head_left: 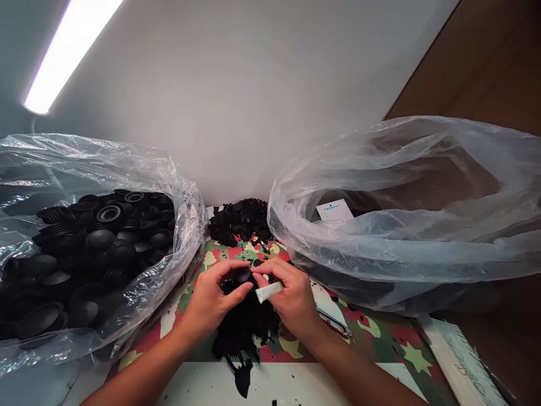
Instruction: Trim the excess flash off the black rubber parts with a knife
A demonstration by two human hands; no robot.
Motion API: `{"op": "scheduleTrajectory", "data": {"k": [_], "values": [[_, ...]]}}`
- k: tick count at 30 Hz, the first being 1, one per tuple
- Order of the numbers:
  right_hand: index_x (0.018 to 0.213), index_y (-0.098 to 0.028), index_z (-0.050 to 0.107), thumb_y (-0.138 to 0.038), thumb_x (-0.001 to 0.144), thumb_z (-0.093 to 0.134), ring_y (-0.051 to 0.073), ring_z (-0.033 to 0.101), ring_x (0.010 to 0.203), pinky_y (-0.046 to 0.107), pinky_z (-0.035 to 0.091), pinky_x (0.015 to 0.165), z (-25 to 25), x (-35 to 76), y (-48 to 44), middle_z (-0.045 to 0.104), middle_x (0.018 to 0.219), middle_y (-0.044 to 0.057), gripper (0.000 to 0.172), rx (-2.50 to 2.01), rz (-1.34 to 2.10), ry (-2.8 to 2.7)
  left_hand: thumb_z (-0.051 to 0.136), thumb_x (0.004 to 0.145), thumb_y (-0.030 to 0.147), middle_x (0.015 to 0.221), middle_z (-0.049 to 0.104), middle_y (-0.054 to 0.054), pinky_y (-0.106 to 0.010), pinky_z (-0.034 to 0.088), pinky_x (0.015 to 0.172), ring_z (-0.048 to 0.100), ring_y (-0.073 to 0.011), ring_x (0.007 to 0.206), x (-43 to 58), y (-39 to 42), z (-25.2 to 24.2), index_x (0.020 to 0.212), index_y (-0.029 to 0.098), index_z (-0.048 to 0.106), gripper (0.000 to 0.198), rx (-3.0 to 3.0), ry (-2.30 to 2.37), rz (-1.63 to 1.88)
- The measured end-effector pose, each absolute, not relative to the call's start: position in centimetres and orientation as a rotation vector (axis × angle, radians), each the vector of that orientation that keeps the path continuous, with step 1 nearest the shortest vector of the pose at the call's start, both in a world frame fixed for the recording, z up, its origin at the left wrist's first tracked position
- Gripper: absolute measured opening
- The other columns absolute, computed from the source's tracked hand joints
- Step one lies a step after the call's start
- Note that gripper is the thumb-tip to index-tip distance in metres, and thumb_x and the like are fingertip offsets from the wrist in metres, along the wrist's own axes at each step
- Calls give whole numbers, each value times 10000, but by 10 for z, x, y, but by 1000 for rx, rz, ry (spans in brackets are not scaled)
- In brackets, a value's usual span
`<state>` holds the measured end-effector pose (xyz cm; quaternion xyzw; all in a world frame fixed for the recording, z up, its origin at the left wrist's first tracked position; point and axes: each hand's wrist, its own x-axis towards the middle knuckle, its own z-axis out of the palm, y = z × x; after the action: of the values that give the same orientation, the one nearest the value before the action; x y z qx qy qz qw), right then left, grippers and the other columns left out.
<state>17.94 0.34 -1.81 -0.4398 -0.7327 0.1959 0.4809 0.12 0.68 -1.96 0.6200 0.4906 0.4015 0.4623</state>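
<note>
My left hand point(213, 301) and my right hand point(291, 299) meet over the middle of the table, both with fingers closed. Between their fingertips sits a small round black rubber part point(242, 275), pinched by the left hand. My right hand also grips a short white cylindrical tool point(269, 292), its end pointing toward the left thumb. Under the hands lies a heap of thin black rubber scraps point(243, 330) on a camouflage-patterned cloth point(380, 338).
A clear plastic bag point(181, 186) at left is full of black round rubber caps point(97, 248). A second clear bag point(401, 225) at right holds a white card point(335, 210). Another black scrap pile point(240, 221) lies by the wall. A white sheet point(203, 386) covers the near edge.
</note>
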Motion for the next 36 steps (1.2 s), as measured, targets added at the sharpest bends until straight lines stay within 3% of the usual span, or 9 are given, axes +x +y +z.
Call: {"op": "scheduleTrajectory", "data": {"k": [7,12,14,17,20,23,27,30,36], "values": [[756,-166,621,-123,863,595,95,588,664,188,436,617,-21,176,3,629,735,-7,118,-1088,377,-1784,832,629,302,1005,760,-70,-337,530,880,693,-232,935,5,6,-16,997,172,728,404,1270,1176,1014],[755,-164,633,-243,873,591,101,519,598,212,382,566,-16,190,14,609,708,3,148,-1291,502,-1634,796,684,326,974,757,-72,-350,518,878,687,-233,923,4,6,-8,969,168,725,333,1356,1158,929],[794,-167,660,-335,946,511,124,555,657,230,416,601,-11,197,16,633,758,33,271,-1302,529,-1531,780,706,318,944,754,-52,-366,504,903,679,-225,904,2,5,-7,948,185,730,281,1448,1208,897],[899,-181,710,-429,1041,300,170,621,889,271,486,717,-3,201,11,663,1016,89,500,-1213,534,-1529,775,699,288,913,751,-28,-366,499,902,669,-215,877,1,4,-10,921,200,732,243,1518,1265,891],[960,-198,728,-452,1065,196,159,628,852,271,502,690,-1,199,1,659,992,80,599,-1086,620,-1675,760,696,257,899,751,-19,-350,501,866,666,-212,862,1,5,-15,914,202,730,227,1547,1282,896],[1040,-206,700,-379,1058,347,135,646,767,249,513,664,-4,194,-6,675,908,52,394,-1028,697,-1815,747,687,245,890,751,-20,-333,496,818,667,-216,850,1,5,-18,897,195,727,217,1574,1312,894],[991,-202,606,-185,947,588,137,698,914,249,554,807,-12,186,-8,706,1010,41,51,-972,596,-1864,704,674,187,898,748,-14,-308,483,788,664,-207,851,0,5,-18,893,191,720,219,1581,1300,907],[881,-196,569,-157,923,604,153,698,976,280,550,850,-17,184,-7,708,1063,58,67,-900,481,-1946,684,647,152,866,738,-6,-300,474,770,651,-199,824,0,5,-17,877,191,717,236,1603,1293,923],[892,-196,578,-130,919,578,183,686,1003,342,508,868,-18,185,-3,725,1084,77,71,-814,276,-2112,681,643,143,852,724,-4,-293,458,755,635,-189,804,0,5,-19,848,188,708,212,1630,1317,930]]}}
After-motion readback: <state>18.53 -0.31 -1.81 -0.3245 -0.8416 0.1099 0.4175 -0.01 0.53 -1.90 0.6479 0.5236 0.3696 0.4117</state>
